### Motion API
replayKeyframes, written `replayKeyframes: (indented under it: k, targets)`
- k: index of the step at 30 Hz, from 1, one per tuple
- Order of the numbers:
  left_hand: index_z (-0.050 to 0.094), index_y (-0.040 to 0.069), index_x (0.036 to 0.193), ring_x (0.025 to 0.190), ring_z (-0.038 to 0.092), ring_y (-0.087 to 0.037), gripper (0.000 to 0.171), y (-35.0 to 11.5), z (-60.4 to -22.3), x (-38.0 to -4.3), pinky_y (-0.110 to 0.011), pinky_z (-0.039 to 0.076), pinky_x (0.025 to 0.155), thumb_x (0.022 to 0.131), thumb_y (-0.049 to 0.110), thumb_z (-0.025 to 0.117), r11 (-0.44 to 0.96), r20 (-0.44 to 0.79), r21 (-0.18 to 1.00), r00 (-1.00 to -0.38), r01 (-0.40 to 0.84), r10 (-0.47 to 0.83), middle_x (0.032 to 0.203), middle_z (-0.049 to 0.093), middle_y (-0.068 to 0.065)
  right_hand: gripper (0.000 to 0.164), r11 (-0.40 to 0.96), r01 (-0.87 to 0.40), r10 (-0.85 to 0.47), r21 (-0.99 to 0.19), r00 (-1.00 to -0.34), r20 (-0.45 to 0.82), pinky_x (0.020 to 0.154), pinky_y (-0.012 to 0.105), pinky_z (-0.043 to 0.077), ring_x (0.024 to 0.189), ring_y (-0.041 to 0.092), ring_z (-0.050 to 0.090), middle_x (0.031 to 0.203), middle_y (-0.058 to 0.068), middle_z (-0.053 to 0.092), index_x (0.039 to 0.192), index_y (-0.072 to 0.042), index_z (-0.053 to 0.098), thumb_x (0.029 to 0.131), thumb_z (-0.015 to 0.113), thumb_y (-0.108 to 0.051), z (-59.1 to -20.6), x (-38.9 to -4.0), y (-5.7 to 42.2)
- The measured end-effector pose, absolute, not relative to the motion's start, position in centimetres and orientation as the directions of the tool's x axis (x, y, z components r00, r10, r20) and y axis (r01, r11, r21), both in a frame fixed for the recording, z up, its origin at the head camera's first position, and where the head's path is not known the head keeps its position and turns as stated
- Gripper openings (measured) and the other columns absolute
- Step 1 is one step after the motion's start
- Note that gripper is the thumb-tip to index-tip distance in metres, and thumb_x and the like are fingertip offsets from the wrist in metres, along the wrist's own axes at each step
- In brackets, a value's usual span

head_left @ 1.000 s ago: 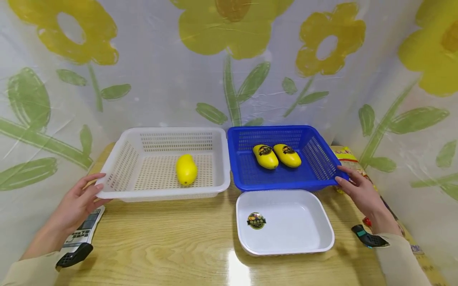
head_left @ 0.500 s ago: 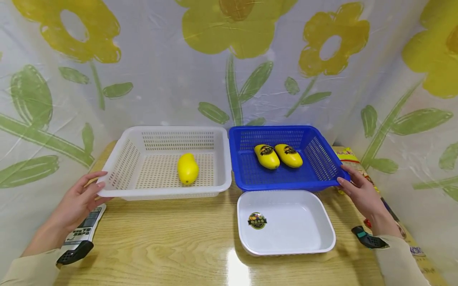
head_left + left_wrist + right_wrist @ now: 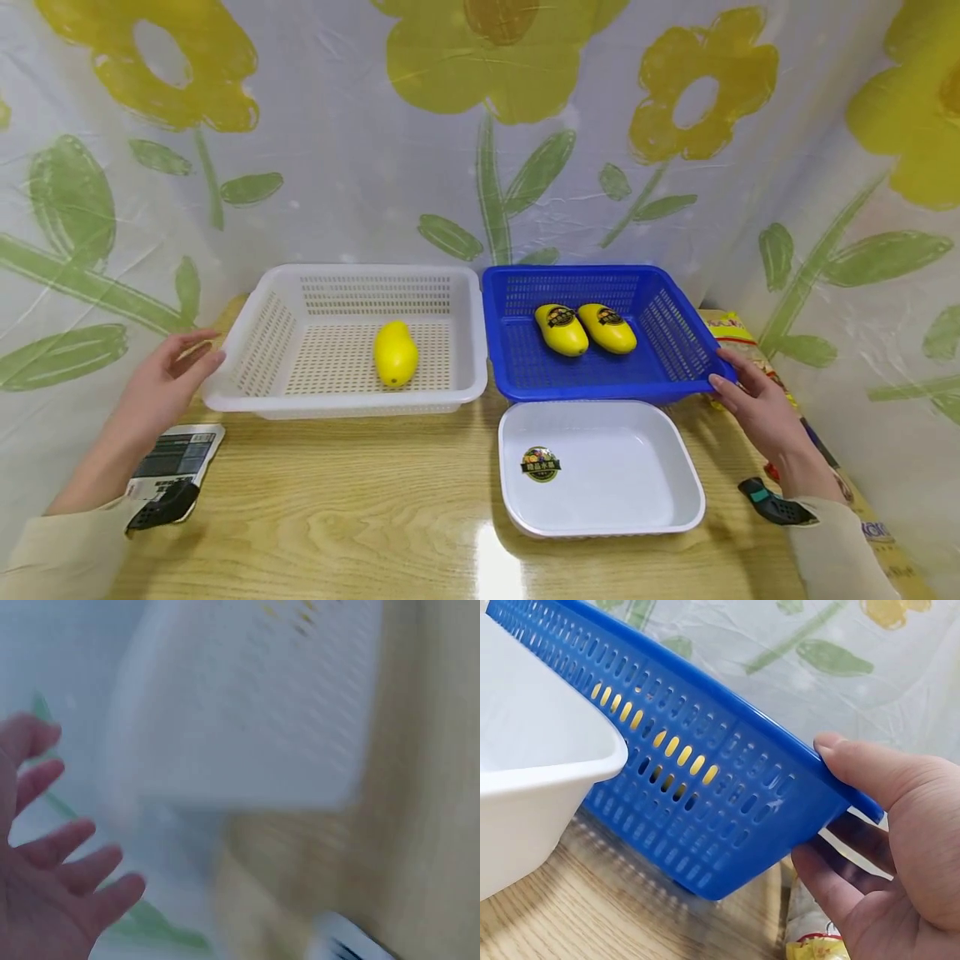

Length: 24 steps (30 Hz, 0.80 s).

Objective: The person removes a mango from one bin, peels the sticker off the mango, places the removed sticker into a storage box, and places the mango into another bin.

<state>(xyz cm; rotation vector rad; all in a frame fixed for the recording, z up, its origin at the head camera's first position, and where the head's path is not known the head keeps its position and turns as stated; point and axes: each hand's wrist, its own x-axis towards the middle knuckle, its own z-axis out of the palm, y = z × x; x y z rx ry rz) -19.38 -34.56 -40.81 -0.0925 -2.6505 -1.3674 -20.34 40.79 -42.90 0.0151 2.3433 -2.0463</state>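
Observation:
In the head view a white slotted basket (image 3: 345,405) stands at the left with one plain yellow mango (image 3: 395,354) inside. My left hand (image 3: 159,387) is beside its left end, off the rim; the left wrist view shows the fingers (image 3: 94,870) spread, with a gap to the basket. Two yellow mangoes (image 3: 564,337) with dark labels lie in the blue slotted basket (image 3: 517,371) to the right. At its front right corner my right hand (image 3: 765,412) grips the rim: in the right wrist view the thumb (image 3: 859,765) is on top and the fingers are underneath.
A white tub (image 3: 607,479) with a round fruit sticker stands in front of the blue basket. A printed packet (image 3: 180,458) lies under the left forearm. Colourful food bags (image 3: 731,327) lie along the right side. A flowered curtain (image 3: 360,183) hangs behind.
My left hand has let go of the white basket's corner and moved slightly up and away from it. The right hand keeps its hold on the blue basket.

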Motion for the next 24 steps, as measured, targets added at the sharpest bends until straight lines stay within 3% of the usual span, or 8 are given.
replayKeyframes:
  k: [2,4,7,10,13,18,24]
  targets:
    - [0.039,0.01,0.147,0.142,0.033,-0.027,0.055,-33.2,-38.9,-19.9,-0.006,0.036,0.093,0.101,0.038,0.052,0.632,0.195,0.763,-0.981,0.138,-0.022,0.156,0.032,-0.014,0.069,0.134,0.031,-0.013,-0.99,-0.999,-0.033,0.087,0.013,0.048,0.105,-0.004,0.055,0.15,0.017,0.021,0.157,-0.014,0.021,0.099,0.058,-0.023,-42.8,-20.3,40.8]
    - [0.04,0.007,0.146,0.139,0.033,-0.039,0.054,-31.3,-37.1,-20.3,-0.007,0.035,0.096,0.101,0.036,0.052,0.642,0.233,0.744,-0.972,0.184,0.008,0.154,0.034,-0.017,0.069,0.119,0.035,-0.017,-0.992,-0.999,-0.037,0.088,0.014,0.048,0.106,-0.004,0.055,0.15,0.017,0.021,0.157,-0.014,0.021,0.099,0.058,-0.023,-42.8,-20.2,40.8]
    - [0.042,0.008,0.143,0.137,0.037,-0.037,0.051,-27.9,-34.8,-20.9,-0.008,0.038,0.094,0.102,0.035,0.052,0.617,0.235,0.751,-0.968,0.236,0.086,0.151,0.039,-0.015,0.071,0.076,0.039,-0.026,-0.996,-0.999,-0.041,0.089,0.015,0.048,0.107,-0.003,0.056,0.15,0.015,0.021,0.157,-0.013,0.02,0.098,0.059,-0.022,-42.7,-20.2,40.8]
    - [0.041,0.006,0.143,0.137,0.038,-0.037,0.049,-24.3,-33.4,-21.6,-0.032,0.04,0.107,0.103,0.03,0.052,0.546,0.214,0.788,-0.958,0.285,0.19,0.149,0.039,-0.017,0.071,0.053,0.045,-0.023,-0.998,-0.999,-0.046,0.089,0.016,0.049,0.105,-0.003,0.057,0.149,0.014,0.022,0.157,-0.013,0.02,0.098,0.059,-0.021,-42.7,-20.2,40.7]
    - [0.042,0.008,0.142,0.134,0.042,-0.035,0.046,-20.8,-32.9,-22.4,-0.052,0.037,0.106,0.103,0.028,0.052,0.486,0.175,0.827,-0.95,0.284,0.258,0.147,0.042,-0.015,0.071,0.049,0.052,-0.017,-0.997,-0.998,-0.053,0.088,0.016,0.049,0.105,-0.002,0.057,0.149,0.014,0.022,0.157,-0.014,0.02,0.098,0.06,-0.021,-42.8,-20.2,40.6]
    - [0.046,0.009,0.138,0.127,0.05,-0.03,0.04,-14.8,-33.2,-23.7,-0.048,0.041,0.105,0.102,0.024,0.054,0.401,0.129,0.88,-0.939,0.256,0.318,0.141,0.049,-0.01,0.072,0.051,0.062,-0.022,-0.997,-0.998,-0.063,0.091,0.017,0.048,0.11,0.001,0.054,0.152,0.015,0.018,0.157,-0.014,0.019,0.098,0.059,-0.021,-42.8,-20.3,40.5]
    - [0.046,0.005,0.137,0.12,0.055,-0.032,0.039,-6.9,-34.2,-25.8,-0.041,0.048,0.098,0.101,0.018,0.054,0.261,0.025,0.956,-0.927,0.131,0.374,0.138,0.05,-0.017,0.074,0.04,0.066,-0.015,-0.997,-0.998,-0.067,0.09,0.017,0.049,0.109,0.0,0.055,0.152,0.015,0.017,0.157,-0.014,0.017,0.098,0.06,-0.021,-42.8,-20.3,40.7]
